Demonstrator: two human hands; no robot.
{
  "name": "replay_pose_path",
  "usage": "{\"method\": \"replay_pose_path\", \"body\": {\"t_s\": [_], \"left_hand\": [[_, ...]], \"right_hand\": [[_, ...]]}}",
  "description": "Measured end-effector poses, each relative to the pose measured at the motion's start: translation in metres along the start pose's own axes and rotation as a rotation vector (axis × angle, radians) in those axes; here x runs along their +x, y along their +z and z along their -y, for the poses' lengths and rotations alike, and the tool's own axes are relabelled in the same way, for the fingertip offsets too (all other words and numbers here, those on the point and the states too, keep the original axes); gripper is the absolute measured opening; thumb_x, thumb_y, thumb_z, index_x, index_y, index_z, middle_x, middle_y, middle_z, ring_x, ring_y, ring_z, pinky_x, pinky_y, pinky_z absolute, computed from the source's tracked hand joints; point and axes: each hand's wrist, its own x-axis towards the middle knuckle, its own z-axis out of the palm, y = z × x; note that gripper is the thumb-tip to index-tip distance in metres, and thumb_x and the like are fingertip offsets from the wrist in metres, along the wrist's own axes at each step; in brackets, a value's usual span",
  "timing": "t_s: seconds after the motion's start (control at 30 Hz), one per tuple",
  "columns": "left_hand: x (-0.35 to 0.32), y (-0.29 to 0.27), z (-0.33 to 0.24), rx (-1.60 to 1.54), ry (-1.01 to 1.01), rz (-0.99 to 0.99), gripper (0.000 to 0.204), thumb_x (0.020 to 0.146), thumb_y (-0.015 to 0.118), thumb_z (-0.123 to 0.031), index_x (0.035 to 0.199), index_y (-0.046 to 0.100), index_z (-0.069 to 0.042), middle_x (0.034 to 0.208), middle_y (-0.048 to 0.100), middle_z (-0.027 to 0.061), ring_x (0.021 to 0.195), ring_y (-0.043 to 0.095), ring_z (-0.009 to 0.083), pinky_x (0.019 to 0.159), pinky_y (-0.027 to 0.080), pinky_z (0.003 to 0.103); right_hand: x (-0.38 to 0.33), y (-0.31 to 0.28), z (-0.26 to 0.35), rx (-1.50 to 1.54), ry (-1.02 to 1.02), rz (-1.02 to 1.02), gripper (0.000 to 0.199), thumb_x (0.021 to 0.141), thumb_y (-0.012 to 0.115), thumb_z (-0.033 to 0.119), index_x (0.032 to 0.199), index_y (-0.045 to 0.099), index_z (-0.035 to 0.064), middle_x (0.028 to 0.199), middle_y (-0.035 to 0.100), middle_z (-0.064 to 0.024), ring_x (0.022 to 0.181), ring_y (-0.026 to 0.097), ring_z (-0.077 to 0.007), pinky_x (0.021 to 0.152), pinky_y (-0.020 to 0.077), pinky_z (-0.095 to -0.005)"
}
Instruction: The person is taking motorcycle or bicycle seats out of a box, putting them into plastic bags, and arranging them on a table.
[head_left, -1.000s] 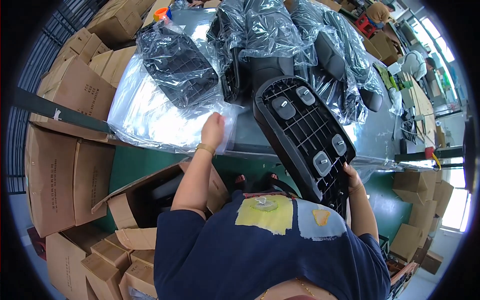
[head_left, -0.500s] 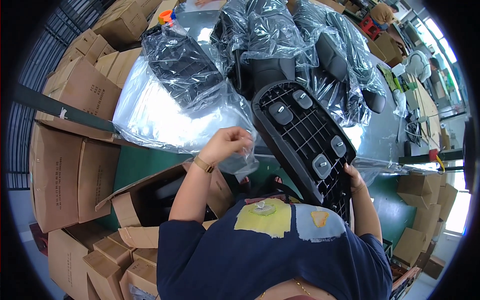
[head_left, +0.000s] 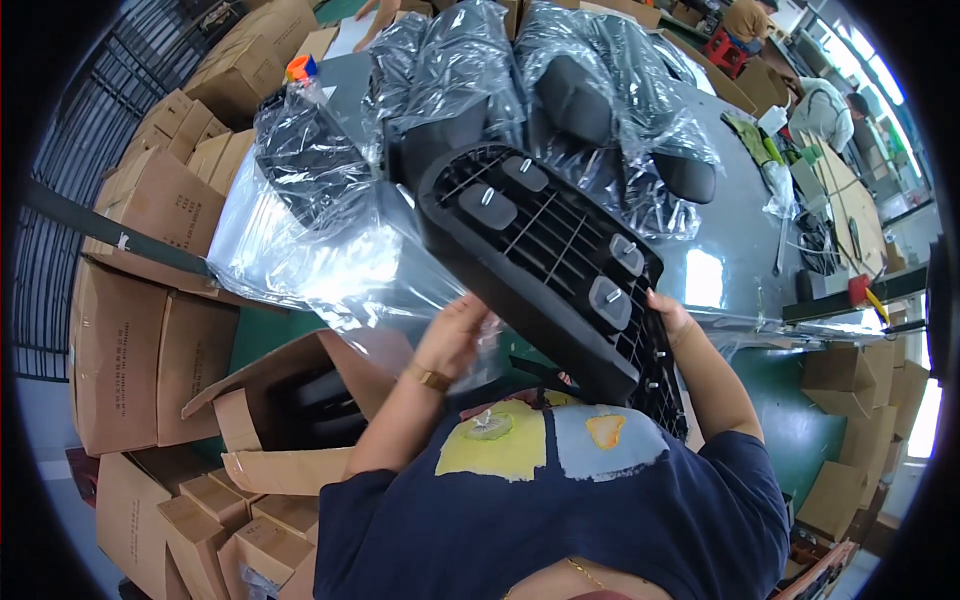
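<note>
A long black moulded plastic part (head_left: 545, 262) slants across in front of me, ribbed underside up. Oval grey pads with short metal studs sit on its ribs. My right hand (head_left: 674, 318) grips its right edge, fingers partly hidden by the part. On the other side, my left hand (head_left: 452, 338) is closed at a thin clear plastic bag (head_left: 375, 285), blurred slightly; its fingertips are close to the part's left edge. The bag spreads over the table's left front. The part's far end lies near black parts wrapped in clear film (head_left: 465, 65).
The grey metal table (head_left: 735, 225) holds more wrapped black parts (head_left: 310, 150) at left. An open carton (head_left: 290, 400) with dark contents stands below left. Cartons (head_left: 185, 205) stack along the left; others (head_left: 840, 495) stand at right. People work at a far bench (head_left: 835, 190).
The black part has shifted left in view, along with the table items. My left hand has moved lower and closer to the part's edge. My right hand keeps its grip.
</note>
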Motion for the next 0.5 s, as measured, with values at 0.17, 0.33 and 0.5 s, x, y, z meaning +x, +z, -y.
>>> {"method": "replay_pose_path", "body": {"t_s": [0.17, 0.33, 0.5], "left_hand": [[0.014, 0.080, 0.057, -0.232, -0.119, -0.018, 0.016, 0.093, 0.051, -0.019, 0.102, 0.058, -0.008, 0.094, 0.063, 0.0026, 0.080, 0.060, 0.0123, 0.066, 0.047, 0.023], [0.029, 0.093, 0.098, -0.198, 0.042, -0.196, 0.017, 0.093, 0.050, -0.020, 0.102, 0.058, -0.008, 0.094, 0.063, 0.0028, 0.081, 0.060, 0.0132, 0.067, 0.047, 0.024], [-0.017, 0.055, 0.128, -0.099, 0.050, -0.193, 0.018, 0.093, 0.050, -0.021, 0.103, 0.058, -0.008, 0.095, 0.063, 0.0031, 0.082, 0.060, 0.0140, 0.068, 0.047, 0.026]], "right_hand": [[-0.019, -0.041, 0.024, -0.036, 0.226, 0.102, 0.065, 0.075, 0.070, 0.030, 0.127, 0.046, -0.0015, 0.115, 0.059, -0.0189, 0.105, 0.058, -0.0312, 0.095, 0.0447, -0.0432], [-0.025, -0.058, 0.026, -0.143, 0.199, 0.146, 0.077, 0.069, 0.074, 0.027, 0.132, 0.038, -0.0018, 0.120, 0.056, -0.0194, 0.106, 0.058, -0.0325, 0.095, 0.0443, -0.0435], [-0.009, -0.079, 0.014, -0.275, 0.478, 0.170, 0.072, 0.068, 0.074, 0.025, 0.128, 0.044, -0.0024, 0.115, 0.059, -0.0178, 0.102, 0.059, -0.0296, 0.092, 0.0444, -0.0419]]}}
